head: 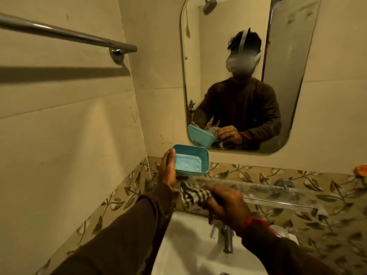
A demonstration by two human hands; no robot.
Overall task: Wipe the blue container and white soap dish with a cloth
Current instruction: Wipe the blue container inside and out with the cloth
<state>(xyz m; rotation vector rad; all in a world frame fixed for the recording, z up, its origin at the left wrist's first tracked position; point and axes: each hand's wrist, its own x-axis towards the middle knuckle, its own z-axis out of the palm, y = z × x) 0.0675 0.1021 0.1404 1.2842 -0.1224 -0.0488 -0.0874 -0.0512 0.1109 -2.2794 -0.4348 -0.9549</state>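
Head view: left hand [168, 168] grips the blue container [191, 159] by its left end, thumb on the rim and fingers beneath, holding it up with its open side toward the camera, above the glass shelf [278, 190]. Just below and to the right, right hand [226, 203] clutches a bunched checked cloth [193, 194], apart from the container, over the white sink [188, 245].

Both arms wear long dark brown sleeves [123, 231] reaching the wrists. A red thread band [251, 221] circles the right wrist. The hands are bare.
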